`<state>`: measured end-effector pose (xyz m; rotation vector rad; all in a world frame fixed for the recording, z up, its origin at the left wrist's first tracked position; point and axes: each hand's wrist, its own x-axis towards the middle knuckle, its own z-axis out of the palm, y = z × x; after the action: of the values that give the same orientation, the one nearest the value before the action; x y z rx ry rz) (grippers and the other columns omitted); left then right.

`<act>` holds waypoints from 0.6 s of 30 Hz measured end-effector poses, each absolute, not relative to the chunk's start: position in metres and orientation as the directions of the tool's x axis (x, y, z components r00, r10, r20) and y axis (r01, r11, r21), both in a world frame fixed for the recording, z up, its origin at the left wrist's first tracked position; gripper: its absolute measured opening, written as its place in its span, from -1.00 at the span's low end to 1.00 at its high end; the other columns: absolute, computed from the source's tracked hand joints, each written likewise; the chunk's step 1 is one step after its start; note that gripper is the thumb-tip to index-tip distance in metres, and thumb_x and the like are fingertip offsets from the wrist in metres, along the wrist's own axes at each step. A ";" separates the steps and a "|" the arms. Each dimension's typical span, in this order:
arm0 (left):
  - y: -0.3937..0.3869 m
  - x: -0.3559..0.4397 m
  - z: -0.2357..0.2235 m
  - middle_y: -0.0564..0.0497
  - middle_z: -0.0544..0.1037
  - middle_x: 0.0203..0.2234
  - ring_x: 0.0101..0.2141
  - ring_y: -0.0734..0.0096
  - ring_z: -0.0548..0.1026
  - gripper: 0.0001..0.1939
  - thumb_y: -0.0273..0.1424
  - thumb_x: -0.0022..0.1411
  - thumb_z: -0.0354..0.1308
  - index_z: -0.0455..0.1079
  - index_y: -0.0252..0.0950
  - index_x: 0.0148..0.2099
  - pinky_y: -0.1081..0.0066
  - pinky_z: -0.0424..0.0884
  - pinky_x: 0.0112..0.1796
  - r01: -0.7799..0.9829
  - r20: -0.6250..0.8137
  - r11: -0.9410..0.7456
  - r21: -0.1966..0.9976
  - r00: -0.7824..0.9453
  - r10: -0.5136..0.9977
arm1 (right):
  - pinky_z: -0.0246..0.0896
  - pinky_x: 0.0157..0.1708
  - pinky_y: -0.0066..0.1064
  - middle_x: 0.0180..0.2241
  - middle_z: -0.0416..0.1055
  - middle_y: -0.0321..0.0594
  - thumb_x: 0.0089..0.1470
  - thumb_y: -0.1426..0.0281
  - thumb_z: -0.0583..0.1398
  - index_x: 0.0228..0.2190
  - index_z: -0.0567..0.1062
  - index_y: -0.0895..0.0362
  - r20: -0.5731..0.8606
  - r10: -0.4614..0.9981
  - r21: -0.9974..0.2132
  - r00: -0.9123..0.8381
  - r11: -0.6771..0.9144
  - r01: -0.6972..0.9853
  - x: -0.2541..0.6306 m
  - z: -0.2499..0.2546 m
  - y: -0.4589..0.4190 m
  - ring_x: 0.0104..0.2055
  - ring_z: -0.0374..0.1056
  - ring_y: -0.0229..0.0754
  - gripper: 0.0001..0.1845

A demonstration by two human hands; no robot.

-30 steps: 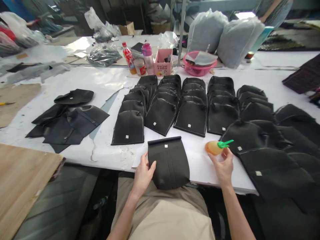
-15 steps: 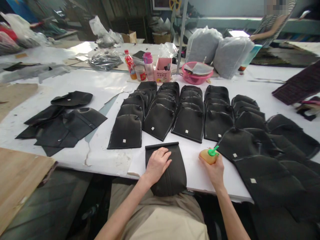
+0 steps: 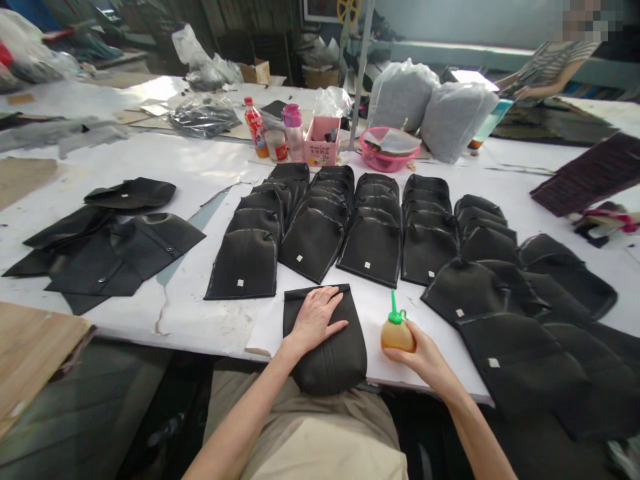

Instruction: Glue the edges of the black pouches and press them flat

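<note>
My left hand (image 3: 317, 317) lies flat with fingers spread on a black leather-like piece (image 3: 330, 363), pressing near its folded far edge. The piece's rounded near end hangs slightly over the table edge, above my lap. In my right hand (image 3: 423, 357) is a round squeeze bottle (image 3: 398, 336) of amber liquid, with a green cap and a thin green spout pointing up. It is upright, just right of the black piece. Beyond both hands, similar black pieces (image 3: 243, 263) lie in overlapping rows, several with small white squares on them.
More black pieces (image 3: 120, 253) are heaped at left, and others (image 3: 520, 353) overlap at right. A pink box (image 3: 323, 143), a pink basin (image 3: 390, 159) and bottles (image 3: 256, 128) stand behind the rows. A wooden board (image 3: 37, 360) juts in at lower left. Another person (image 3: 555, 67) is at far right.
The squeeze bottle has moved left toward the black piece and turned so its spout points up. The piece's far edge, a rolled strip before, now lies flatter beneath my left hand.
</note>
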<state>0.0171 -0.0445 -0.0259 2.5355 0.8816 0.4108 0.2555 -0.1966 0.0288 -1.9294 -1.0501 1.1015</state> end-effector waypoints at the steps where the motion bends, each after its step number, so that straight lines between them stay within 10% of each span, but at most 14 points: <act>1: -0.044 0.017 -0.026 -0.22 0.40 0.27 0.27 0.01 0.32 -0.37 -0.12 0.29 0.29 0.34 -0.30 0.29 0.05 0.17 0.28 0.517 0.135 -0.704 0.488 0.752 0.646 | 0.28 -0.30 -0.31 -0.36 0.47 -0.30 -0.20 0.15 0.46 -0.23 0.51 0.12 -0.379 0.876 -0.847 0.299 -0.458 0.269 0.255 0.031 -0.197 -0.31 0.36 -0.08 -0.49; 7: -0.044 0.017 -0.027 -0.20 0.40 0.27 0.28 0.02 0.30 -0.38 -0.13 0.29 0.29 0.33 -0.27 0.30 0.05 0.14 0.29 0.510 0.127 -0.688 0.516 0.749 0.650 | 0.31 -0.32 -0.33 -0.33 0.48 -0.29 -0.19 0.09 0.47 -0.14 0.55 0.13 -0.446 0.852 -0.864 0.275 -0.490 0.115 0.255 0.050 -0.198 -0.30 0.37 -0.08 -0.40; 18: -0.042 0.020 -0.024 -0.19 0.41 0.24 0.27 0.04 0.30 -0.33 -0.11 0.23 0.33 0.33 -0.26 0.29 0.07 0.15 0.27 0.511 0.126 -0.679 0.528 0.743 0.657 | 0.39 -0.19 -0.18 -0.27 0.51 -0.23 -0.23 0.02 0.45 -0.16 0.48 0.06 -0.175 0.860 -0.838 0.479 -0.385 0.386 0.265 0.038 -0.191 -0.25 0.43 0.01 -0.37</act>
<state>0.0201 -0.0415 -0.0242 2.4755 0.8861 0.4238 0.2651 -0.1908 0.0377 -1.9705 -1.0314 0.7970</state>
